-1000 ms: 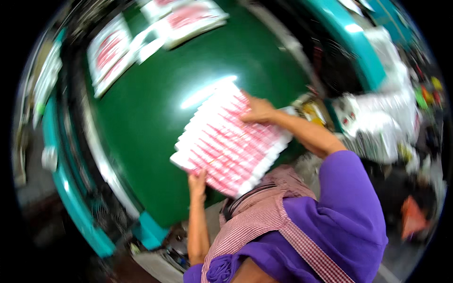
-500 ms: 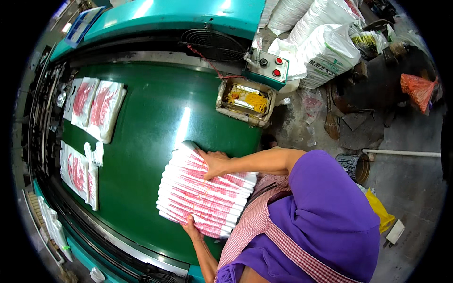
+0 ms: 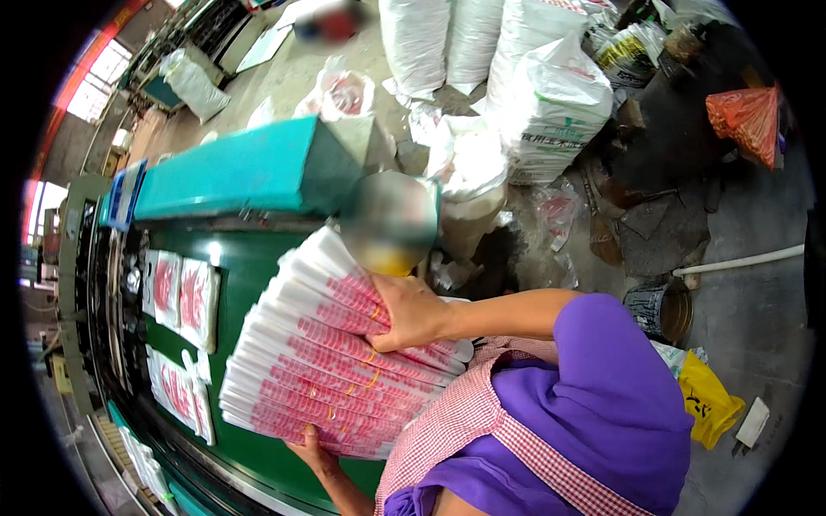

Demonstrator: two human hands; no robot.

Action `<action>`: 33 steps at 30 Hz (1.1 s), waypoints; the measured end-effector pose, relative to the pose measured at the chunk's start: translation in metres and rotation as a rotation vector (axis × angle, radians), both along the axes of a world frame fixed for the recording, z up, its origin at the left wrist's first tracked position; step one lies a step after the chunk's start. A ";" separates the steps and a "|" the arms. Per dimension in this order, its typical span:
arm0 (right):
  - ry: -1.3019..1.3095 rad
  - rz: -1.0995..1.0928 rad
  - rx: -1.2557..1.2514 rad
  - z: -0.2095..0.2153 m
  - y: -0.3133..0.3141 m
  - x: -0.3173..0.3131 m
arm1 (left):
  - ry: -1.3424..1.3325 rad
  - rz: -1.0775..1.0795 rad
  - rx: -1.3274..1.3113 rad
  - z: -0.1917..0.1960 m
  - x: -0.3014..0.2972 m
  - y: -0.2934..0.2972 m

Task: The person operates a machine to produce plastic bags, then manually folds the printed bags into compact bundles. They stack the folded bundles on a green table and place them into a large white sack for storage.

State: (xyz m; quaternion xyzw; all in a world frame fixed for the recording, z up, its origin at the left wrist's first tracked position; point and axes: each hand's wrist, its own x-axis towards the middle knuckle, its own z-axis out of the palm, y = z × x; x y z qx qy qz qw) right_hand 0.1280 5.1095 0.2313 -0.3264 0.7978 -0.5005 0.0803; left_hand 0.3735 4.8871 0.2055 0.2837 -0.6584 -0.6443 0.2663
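Note:
Between my two hands is a thick fanned stack of folded white plastic bags with red print (image 3: 301, 370), with yellow rubber bands around its bundles. It is raised and tilted toward me above the green conveyor belt (image 3: 249, 249). My right hand (image 3: 409, 314) grips the upper right edge, thumb over the top and the other fingers hidden behind. Under the lower edge, my left hand (image 3: 314, 451) supports the stack with its thumb up against the front; its other fingers are mostly hidden. Flat piles of similar printed bags (image 3: 200, 301) lie at the belt's far left.
A teal machine housing (image 3: 232, 172) spans the far side of the belt. Full white sacks (image 3: 551, 112) stand on the floor beyond, near an open white sack (image 3: 469, 159). To the right are a dark bucket (image 3: 658, 310), a pale pipe (image 3: 740, 260) and a yellow bag (image 3: 707, 400).
My hands have lifted the stack off the belt and tilted it up, nearer to me. The view has swung upward, showing more floor beyond the machine. The flat piles stay on the belt.

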 end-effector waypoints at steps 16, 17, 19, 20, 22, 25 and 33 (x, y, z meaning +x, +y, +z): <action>-0.281 -1.061 -0.317 0.003 0.443 -0.112 | -0.163 -1.248 -0.174 0.017 -0.477 0.367; -0.197 -1.138 -0.329 -0.004 0.459 -0.113 | -0.200 -1.333 -0.203 0.013 -0.502 0.392; -0.139 -1.279 -0.264 -0.006 0.489 -0.126 | -0.011 -1.359 -0.310 0.001 -0.548 0.446; -0.122 -1.331 -0.321 -0.014 0.504 -0.138 | -0.025 -1.454 -0.123 -0.005 -0.574 0.472; -0.120 -1.427 -0.193 -0.022 0.537 -0.164 | -0.046 -1.595 0.131 -0.031 -0.627 0.521; -0.082 -1.475 -0.141 -0.028 0.569 -0.220 | -0.031 -1.677 -0.064 -0.046 -0.700 0.572; -0.318 -1.313 0.023 -0.047 0.612 -0.423 | -0.257 -1.603 0.275 -0.143 -0.845 0.606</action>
